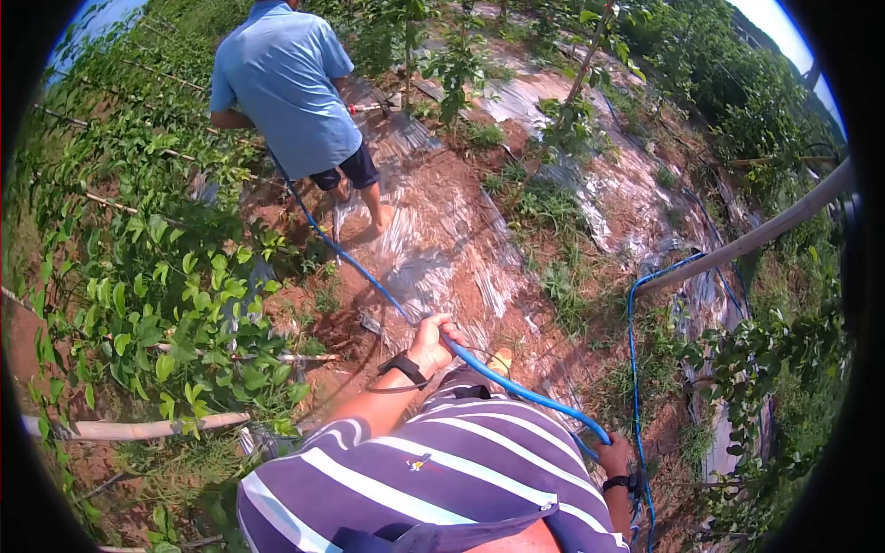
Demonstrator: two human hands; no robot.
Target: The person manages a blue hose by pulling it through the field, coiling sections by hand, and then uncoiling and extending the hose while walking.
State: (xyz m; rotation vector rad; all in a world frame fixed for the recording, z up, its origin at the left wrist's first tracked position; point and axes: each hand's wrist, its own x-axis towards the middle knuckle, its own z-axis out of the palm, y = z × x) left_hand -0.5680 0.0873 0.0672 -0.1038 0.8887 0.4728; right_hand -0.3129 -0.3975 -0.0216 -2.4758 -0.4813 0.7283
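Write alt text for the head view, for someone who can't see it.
The left hand and right hand hold a blue hose before a striped shirt. The hose runs ahead toward another person, seen from behind, amid green plants and soil partly covered in shiny sheeting.

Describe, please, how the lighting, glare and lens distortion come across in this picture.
Head view: hard sunlight, with whitish glare on the plastic sheeting and a darker shadow across the path; head view: strong wide-angle distortion, with a rounded black border; head view: the left hand and blue hose look fairly clear, while the right hand appears darker.
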